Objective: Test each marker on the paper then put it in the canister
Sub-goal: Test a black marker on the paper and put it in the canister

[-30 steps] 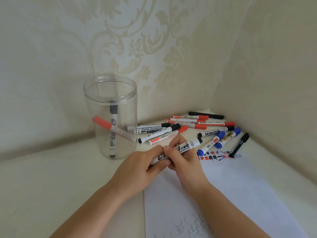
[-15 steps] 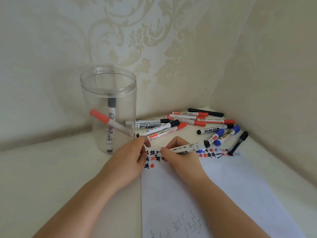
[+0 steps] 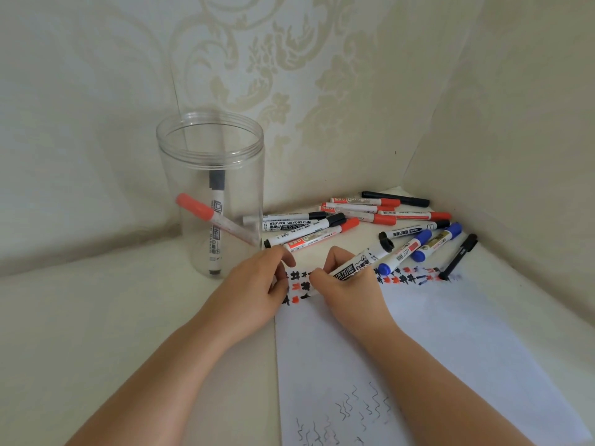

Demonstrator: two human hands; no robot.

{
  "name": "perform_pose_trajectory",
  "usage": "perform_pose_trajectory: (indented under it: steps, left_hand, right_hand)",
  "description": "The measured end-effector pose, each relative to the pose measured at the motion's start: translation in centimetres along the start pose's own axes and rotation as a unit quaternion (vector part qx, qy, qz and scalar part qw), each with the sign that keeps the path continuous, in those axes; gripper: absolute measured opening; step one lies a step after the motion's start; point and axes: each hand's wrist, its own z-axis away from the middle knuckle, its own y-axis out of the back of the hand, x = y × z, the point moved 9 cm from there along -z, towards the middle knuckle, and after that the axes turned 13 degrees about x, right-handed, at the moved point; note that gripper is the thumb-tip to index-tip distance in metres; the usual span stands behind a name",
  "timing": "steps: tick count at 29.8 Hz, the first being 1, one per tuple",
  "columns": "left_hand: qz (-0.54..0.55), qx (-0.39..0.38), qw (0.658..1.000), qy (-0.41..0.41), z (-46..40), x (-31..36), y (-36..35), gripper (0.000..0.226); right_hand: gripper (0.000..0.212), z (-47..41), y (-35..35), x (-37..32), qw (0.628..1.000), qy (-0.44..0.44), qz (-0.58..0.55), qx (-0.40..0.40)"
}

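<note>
Right hand [image 3: 347, 284] pinches the marker [image 3: 360, 263] over the paper [image 3: 450, 333] — barrel slanting, tip down-left, black end up-right toward the pile; left hand [image 3: 257, 284] fingers curled at the paper's edge — contents unclear.

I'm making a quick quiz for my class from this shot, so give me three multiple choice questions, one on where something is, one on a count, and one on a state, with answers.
1. Where does the clear canister stand?
A. On the paper
B. Left of the paper, by the wall
C. Right of the loose markers

2. How many markers are inside the canister?
A. None
B. Two
C. Five

3. What is the right hand doing?
A. Resting flat and empty
B. Gripping the canister rim
C. Holding a black-capped whiteboard marker over the paper

Answers:
1 B, it stands on the cream surface left of the sheet.
2 B, a red-capped marker leans across an upright black-capped marker.
3 C, its fingers are wrapped round the barrel just above the scribbles; the left hand is at the sheet's edge.
</note>
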Motion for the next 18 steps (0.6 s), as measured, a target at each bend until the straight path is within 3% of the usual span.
perform_pose_trajectory:
  steps: [18]
  left_hand:
    - [0.053,-0.022,0.998,-0.023,0.4,1.1,0.0,0.040]
  right_hand:
    - [0.024,0.1,-0.1,-0.4,1.000,0.010,-0.001,-0.016]
